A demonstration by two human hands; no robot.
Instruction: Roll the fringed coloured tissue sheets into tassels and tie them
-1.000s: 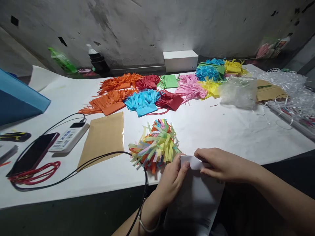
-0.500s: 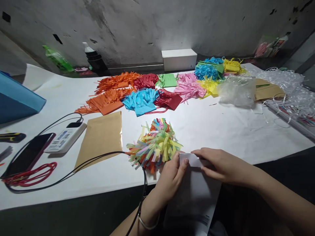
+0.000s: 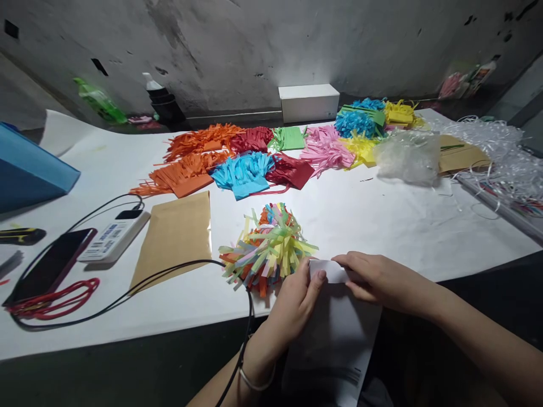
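A white plastic bag or sheet (image 3: 335,333) hangs over the table's front edge, its top end folded over. My left hand (image 3: 299,291) pinches the left side of this fold between thumb and fingers. At the fold's right side, my right hand (image 3: 373,280) grips the same white piece with bent fingers. Just left of and behind my left hand lies a multicoloured paper-strip tassel bunch (image 3: 271,246), mostly yellow and green on top. A black cable runs from beside the bunch down over my left forearm.
Fringed paper bundles, among them orange (image 3: 190,172), blue (image 3: 244,175) and pink (image 3: 324,150), line the back. Left are a brown envelope (image 3: 173,237), a power bank (image 3: 113,237), a phone (image 3: 55,263) and a cutter (image 3: 21,236). Clear plastic (image 3: 407,155) lies right, a white box (image 3: 309,103) behind.
Both hands have shifted very slightly upward with the top of the white piece, still gripping it. The rest of the table looks the same.
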